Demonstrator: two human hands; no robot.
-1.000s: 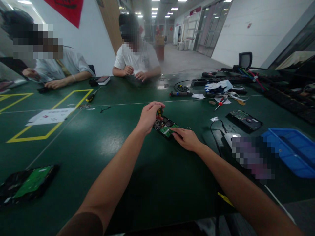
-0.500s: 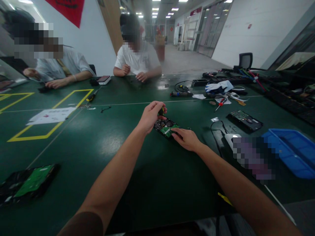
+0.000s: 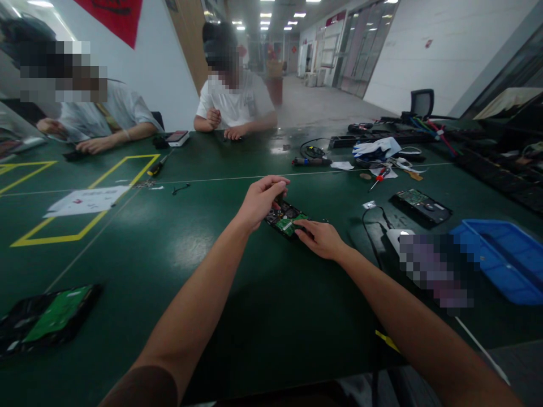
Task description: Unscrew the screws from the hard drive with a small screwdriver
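In front of me on the green table lies an opened hard drive (image 3: 285, 225), its green circuit board facing up. My left hand (image 3: 259, 202) is closed round a short, dark-handled screwdriver (image 3: 279, 198) held upright over the drive's far left part. The tip is hidden by the fingers and the drive. My right hand (image 3: 320, 238) grips the near right edge of the drive, with fingertips resting on the circuit board.
Another hard drive (image 3: 421, 207) lies right, near a blue tray (image 3: 487, 232) and a cabled device (image 3: 394, 237). A drive with a green board (image 3: 59, 311) sits front left. Further off are a red screwdriver (image 3: 380, 177), gloves (image 3: 377, 148) and a yellow-black screwdriver (image 3: 158, 166). Two people sit opposite.
My left fingers have turned slightly round the screwdriver handle, covering its yellow part. My right hand and the drive stay put. The person opposite has lowered a hand to the table.
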